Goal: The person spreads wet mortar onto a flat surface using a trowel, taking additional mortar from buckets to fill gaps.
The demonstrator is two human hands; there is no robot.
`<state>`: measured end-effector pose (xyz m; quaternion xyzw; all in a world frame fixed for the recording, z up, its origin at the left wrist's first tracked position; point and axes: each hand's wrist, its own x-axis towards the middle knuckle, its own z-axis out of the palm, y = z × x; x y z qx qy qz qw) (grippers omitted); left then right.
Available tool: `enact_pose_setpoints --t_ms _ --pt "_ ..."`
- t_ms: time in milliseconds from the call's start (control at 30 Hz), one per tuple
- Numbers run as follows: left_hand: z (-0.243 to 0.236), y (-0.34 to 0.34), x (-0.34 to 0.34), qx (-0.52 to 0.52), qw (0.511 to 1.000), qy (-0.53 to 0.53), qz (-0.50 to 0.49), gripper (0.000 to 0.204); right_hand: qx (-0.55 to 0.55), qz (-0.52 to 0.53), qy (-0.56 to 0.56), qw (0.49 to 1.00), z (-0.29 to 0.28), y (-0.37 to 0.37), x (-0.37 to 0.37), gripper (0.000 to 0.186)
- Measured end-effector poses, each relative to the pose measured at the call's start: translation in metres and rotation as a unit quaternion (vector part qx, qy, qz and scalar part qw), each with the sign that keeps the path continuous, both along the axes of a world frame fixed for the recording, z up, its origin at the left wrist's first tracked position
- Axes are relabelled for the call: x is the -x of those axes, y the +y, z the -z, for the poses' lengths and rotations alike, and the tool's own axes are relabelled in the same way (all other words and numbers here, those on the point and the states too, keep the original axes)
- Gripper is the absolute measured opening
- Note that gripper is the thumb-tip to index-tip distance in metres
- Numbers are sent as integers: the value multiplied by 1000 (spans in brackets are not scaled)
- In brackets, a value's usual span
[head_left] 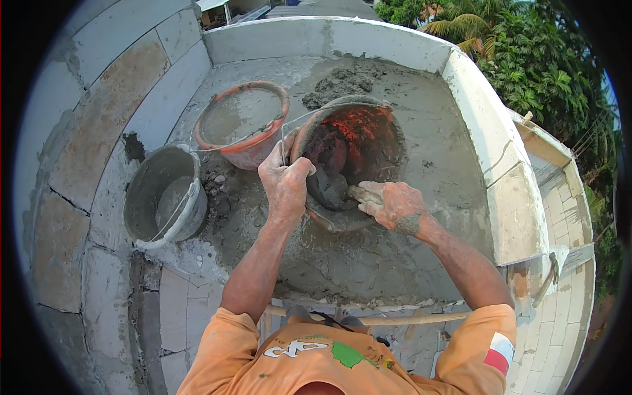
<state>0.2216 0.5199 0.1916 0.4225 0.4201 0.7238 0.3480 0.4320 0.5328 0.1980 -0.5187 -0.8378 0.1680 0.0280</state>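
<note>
A mortar-smeared orange bucket (388, 125) is tilted toward me on the wet grey slab (428, 224). My left hand (284, 174) is closed on its left rim, beside the wire handle (306, 117). Over the near right rim, my right hand (393, 205) is closed around what looks like the handle of a trowel, mostly covered by the fingers. The grey-coated trowel blade (331, 189) reaches into the bucket. Wet mortar coats the inside, with orange showing through, and a dark reddish lump (327, 150) sits deep within it.
Left of the tilted bucket stands an orange bucket of murky water (243, 141). Nearer stands a grey bucket (164, 197) with a little liquid. A mortar heap (339, 85) lies behind. Low block walls (484, 112) border the slab; a hand tool (552, 280) hangs outside at right.
</note>
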Motion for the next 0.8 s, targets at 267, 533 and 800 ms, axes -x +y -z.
enact_pose_setpoints --t_ms 267,533,800 --pt "4 3 14 29 999 2 -44 58 91 59 60 992 -17 -7 -10 48" --pt "8 2 23 31 996 -40 -69 57 44 63 184 980 -41 -29 -74 53" --pt "14 -9 34 12 992 -55 -109 57 -6 230 173 958 -60 -46 -154 56"
